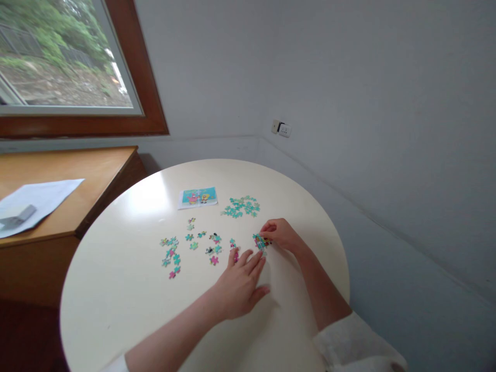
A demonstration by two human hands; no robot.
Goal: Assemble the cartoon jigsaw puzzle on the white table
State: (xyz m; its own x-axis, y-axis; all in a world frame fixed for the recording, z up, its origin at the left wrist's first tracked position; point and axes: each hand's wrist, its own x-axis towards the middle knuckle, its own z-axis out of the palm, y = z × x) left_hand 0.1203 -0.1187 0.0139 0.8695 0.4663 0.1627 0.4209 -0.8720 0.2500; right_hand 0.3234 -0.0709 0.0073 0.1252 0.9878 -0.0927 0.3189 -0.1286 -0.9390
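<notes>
My left hand (pixel 241 284) is spread low over the round white table (pixel 127 299), its fingertips at a small column of pink and teal pieces (pixel 233 243) and near the joined cluster. Fingers of my right hand (pixel 279 233) are pinched together at the right edge of a small joined cluster of colourful puzzle pieces (pixel 261 241); whatever lies between the fingertips is too small to make out. Loose teal, pink and green pieces (pixel 170 251) lie to the left, with more pieces (pixel 214 245) in the middle. Farther back is a group of teal pieces (pixel 242 206).
A picture card (pixel 199 197) with cartoon figures lies at the back of the table. To the left stands a wooden desk (pixel 77 160) with white paper (pixel 50 199) and a small white box (pixel 17 216). Behind are walls, a socket (pixel 284 130) and a window (pixel 65 57).
</notes>
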